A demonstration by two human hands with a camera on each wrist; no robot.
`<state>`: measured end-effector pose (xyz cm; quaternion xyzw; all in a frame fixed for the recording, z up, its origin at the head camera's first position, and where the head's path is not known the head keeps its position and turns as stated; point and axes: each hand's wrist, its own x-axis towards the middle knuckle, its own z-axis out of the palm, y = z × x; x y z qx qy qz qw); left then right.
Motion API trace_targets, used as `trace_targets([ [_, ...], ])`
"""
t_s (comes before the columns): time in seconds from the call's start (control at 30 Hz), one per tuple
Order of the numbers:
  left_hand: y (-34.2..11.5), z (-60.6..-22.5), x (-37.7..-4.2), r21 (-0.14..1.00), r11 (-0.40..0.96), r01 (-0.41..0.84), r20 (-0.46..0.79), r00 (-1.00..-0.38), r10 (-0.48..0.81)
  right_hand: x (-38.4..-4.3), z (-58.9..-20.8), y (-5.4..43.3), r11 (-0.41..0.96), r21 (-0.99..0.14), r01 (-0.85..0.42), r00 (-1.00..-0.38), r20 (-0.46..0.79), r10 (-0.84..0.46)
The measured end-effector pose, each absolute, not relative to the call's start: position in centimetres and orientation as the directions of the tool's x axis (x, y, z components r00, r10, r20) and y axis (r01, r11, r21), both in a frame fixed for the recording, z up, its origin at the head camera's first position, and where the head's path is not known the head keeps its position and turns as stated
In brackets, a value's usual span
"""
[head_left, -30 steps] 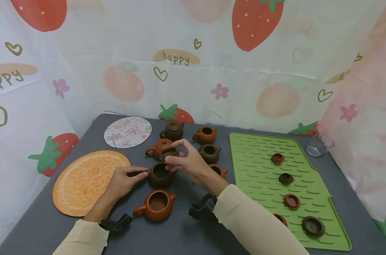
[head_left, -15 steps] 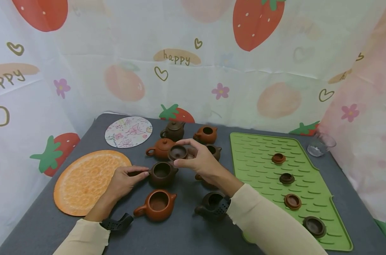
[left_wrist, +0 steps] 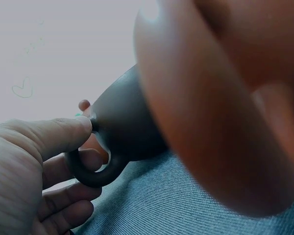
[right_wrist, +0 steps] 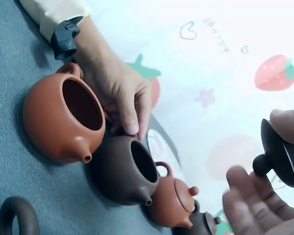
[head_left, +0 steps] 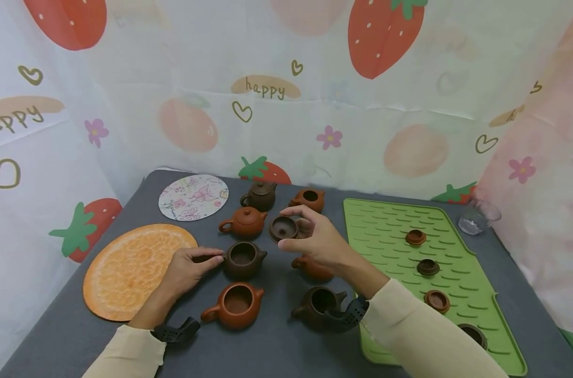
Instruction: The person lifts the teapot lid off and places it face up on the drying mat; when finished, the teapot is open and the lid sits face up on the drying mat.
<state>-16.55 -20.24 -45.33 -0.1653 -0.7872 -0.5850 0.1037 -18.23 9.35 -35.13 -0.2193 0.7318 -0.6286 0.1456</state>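
Observation:
Thumb and fingers of my left hand (head_left: pixel 187 270) pinch the handle (left_wrist: pixel 88 177) of a dark brown clay teapot (head_left: pixel 242 270), which is lidless with its spout toward the right. My right hand (head_left: pixel 325 244) holds a dark brown teapot lid (head_left: pixel 280 239) by its edge, up and right of that pot. The lid's hollow underside faces the head camera; its round knob shows in the right wrist view. In front stands a reddish lidless teapot (head_left: pixel 239 319). Behind are a reddish lidded teapot (head_left: pixel 250 226) and a dark lidded one (head_left: pixel 263 197).
More lidless teapots stand to the right: a reddish one (head_left: pixel 320 198), another reddish one (head_left: pixel 314 270) partly under my right hand, and a dark one (head_left: pixel 310 315). Several lids lie on a green mat (head_left: pixel 381 262) near a clear glass (head_left: pixel 472 223). Round orange mat (head_left: pixel 130 278) at left.
My right hand has moved the lid away from over the dark pot, to the right, and turned its underside toward the head camera. The left hand keeps its hold on the handle.

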Motion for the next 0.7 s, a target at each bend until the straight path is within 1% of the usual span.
trace_targets([
  [0.23,-20.2,-45.4,-16.6,0.892,0.26,0.371,0.347,-0.928,0.133,-17.8,-34.9,11.1,0.129,-0.976,-0.176,-0.855,0.086,-0.512],
  [0.7,-20.2,-45.3,-16.5,0.898,0.254,0.36,0.337,-0.932,0.131,-16.7,-34.2,15.5,0.201,-0.961,-0.191,-0.864,0.068,-0.5],
])
